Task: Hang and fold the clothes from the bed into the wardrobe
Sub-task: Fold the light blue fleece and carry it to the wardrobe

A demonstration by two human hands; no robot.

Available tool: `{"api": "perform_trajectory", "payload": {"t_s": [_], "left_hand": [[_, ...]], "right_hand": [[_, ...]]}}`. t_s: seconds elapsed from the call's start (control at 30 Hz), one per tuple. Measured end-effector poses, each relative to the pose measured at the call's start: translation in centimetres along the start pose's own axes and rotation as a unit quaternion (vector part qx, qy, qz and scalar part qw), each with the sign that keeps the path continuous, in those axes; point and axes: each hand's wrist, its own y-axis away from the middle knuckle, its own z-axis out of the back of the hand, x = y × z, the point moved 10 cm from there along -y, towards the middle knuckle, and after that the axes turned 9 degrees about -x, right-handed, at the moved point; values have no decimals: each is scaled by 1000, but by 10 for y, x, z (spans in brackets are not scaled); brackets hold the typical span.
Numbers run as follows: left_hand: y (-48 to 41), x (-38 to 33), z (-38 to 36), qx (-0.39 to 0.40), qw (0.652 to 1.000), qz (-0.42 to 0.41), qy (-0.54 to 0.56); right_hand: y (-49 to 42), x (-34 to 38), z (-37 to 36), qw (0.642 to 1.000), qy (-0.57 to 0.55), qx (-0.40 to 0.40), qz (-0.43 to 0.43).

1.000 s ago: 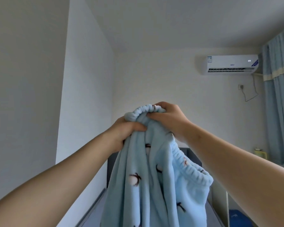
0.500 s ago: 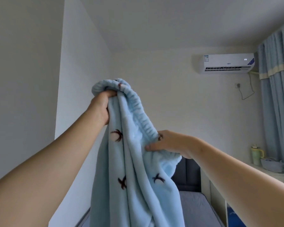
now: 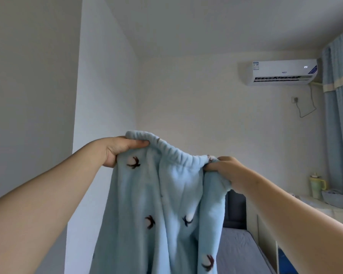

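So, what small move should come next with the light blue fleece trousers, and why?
Probably bring the left hand toward the right hand to fold the light blue fleece trousers in half: both grip opposite ends of the elastic waistband, spread wide.

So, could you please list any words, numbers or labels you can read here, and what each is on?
Nothing reads with certainty.
air conditioner: lit two-digit display, perhaps "25", too blurred to confirm.
Its brand mark, left label and blue sticker: too small to read.
blue fleece garment: printed motifs only, no text.
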Motion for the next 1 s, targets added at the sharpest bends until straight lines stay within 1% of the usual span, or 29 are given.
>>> {"api": "perform_trajectory", "payload": {"t_s": [0.13, 0.2, 0.23, 0.3, 0.4, 0.47, 0.53, 0.63, 0.7, 0.77, 0.83, 0.9, 0.93, 1.0], "left_hand": [[-13, 5, 33, -112, 994, 4, 9], [-17, 9, 44, -145, 989, 12, 15], [-18, 12, 46, -147, 989, 20, 20], [-18, 17, 43, -116, 992, 25, 30], [-22, 19, 39, -51, 999, 0, 15], [-21, 22, 37, -24, 999, -4, -32], [-19, 26, 40, -32, 998, 2, -55], [-12, 30, 40, -41, 998, 10, -44], [-8, 33, 42, -38, 999, 9, -27], [-7, 30, 51, -50, 999, -9, 5], [-7, 30, 66, -79, 995, -22, 58], [-9, 34, 77, -112, 990, -21, 89], [-9, 39, 80, -123, 988, -11, 89], [-9, 57, 80, -146, 987, 39, 59]], "right_hand": [[-9, -23, 19, 998, -37, -32, -50], [-10, -30, 20, 995, -72, -24, -59], [-10, -33, 19, 995, -81, -18, -58], [-11, -36, 21, 996, -74, -25, -43], [-14, -35, 35, 998, 5, -66, 5], [-15, -34, 35, 997, 54, -55, 29], [-14, -35, 31, 996, 71, -34, 41], [-12, -34, 26, 995, 87, -25, 48], [-11, -37, 27, 998, 56, -19, 30], [-8, -44, 25, 999, -36, 16, -10], [-1, -52, 18, 986, -148, 62, -49], [5, -57, 11, 969, -214, 96, -76], [9, -59, 6, 966, -216, 109, -89], [17, -71, -3, 969, -168, 125, -132]]}}
